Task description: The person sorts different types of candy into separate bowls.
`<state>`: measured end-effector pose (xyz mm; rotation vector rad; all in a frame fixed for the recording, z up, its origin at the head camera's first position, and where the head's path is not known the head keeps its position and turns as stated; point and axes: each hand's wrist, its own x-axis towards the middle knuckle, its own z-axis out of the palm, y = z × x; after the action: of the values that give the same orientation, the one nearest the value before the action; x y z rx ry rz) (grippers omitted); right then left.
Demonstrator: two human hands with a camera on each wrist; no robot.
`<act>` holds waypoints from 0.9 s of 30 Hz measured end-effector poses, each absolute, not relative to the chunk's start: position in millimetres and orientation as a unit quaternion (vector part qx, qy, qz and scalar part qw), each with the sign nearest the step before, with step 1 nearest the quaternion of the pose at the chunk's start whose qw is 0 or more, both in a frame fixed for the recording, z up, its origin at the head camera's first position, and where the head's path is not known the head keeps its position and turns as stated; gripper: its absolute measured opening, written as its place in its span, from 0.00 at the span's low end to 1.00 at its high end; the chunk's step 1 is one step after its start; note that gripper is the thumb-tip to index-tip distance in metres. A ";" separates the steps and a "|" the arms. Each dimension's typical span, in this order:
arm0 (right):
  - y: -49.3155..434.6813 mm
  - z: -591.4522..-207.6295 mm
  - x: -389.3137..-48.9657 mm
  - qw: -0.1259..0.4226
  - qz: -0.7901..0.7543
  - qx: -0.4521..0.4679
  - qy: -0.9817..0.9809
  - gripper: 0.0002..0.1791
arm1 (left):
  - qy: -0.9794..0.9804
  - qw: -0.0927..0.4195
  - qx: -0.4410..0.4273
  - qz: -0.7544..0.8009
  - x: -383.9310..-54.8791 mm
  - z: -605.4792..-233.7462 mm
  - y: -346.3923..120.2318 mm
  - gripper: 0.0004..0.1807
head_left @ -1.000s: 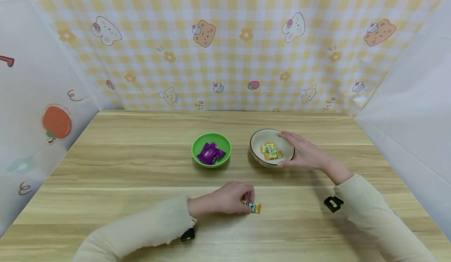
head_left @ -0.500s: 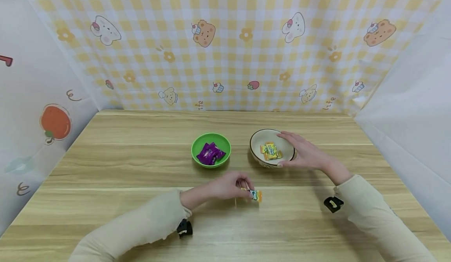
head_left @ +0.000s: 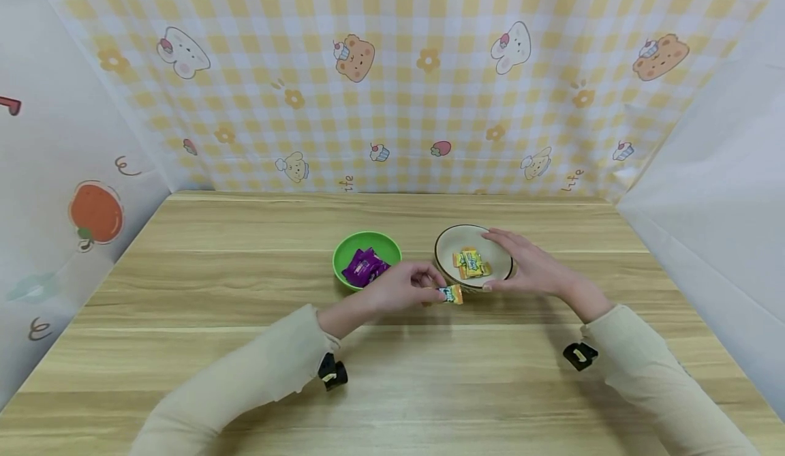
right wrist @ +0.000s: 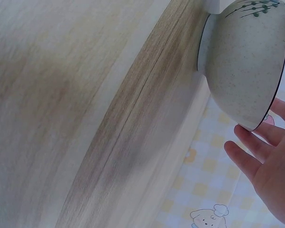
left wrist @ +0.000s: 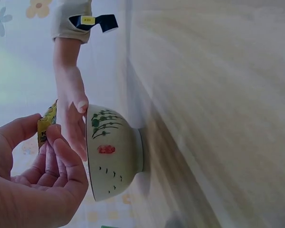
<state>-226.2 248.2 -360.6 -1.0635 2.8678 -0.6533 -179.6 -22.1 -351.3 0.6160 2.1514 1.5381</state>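
Observation:
My left hand point(head_left: 409, 285) pinches a small yellow-and-orange wrapped candy point(head_left: 452, 294) between thumb and fingers. It is at the near left rim of the cream bowl point(left wrist: 113, 178), which has a dark rim and painted green and red marks outside. Inside that bowl lie several similar yellow candies point(head_left: 471, 264). My right hand point(head_left: 536, 265) rests at the bowl's right rim, thumb on the near side and fingers spread toward the far side. In the right wrist view its extended fingers point(right wrist: 249, 159) are right at the rim. The left forearm partly overlaps a green bowl point(head_left: 388, 243).
Purple wrapped candies point(head_left: 363, 267) sit in the green bowl, left of the cream one. Both bowls stand on a wood-grain table point(head_left: 245, 238). Behind it hangs a yellow checked curtain point(head_left: 392, 101), with white sheets at both sides.
My left hand has lifted the candy from the near part of the table and carried it away from me toward the cream bowl. My right hand has stayed in place.

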 end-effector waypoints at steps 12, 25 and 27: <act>248.7 -360.7 -227.2 0.005 -0.211 -0.345 0.914 0.50 | 0.784 0.175 0.183 0.567 -206.0 -345.7 2.3 0.07; 250.0 -362.3 -228.0 0.007 -0.209 -0.345 0.915 0.50 | 0.816 0.146 0.158 0.536 -222.1 -345.5 21.4 0.10; 249.9 -362.3 -227.9 0.007 -0.209 -0.345 0.915 0.50 | 0.817 0.148 0.153 0.537 -222.8 -346.7 23.3 0.10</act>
<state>-227.9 249.9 -362.3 -1.0785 2.8623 -0.6542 -222.8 23.3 -346.7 0.4410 2.3491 1.5435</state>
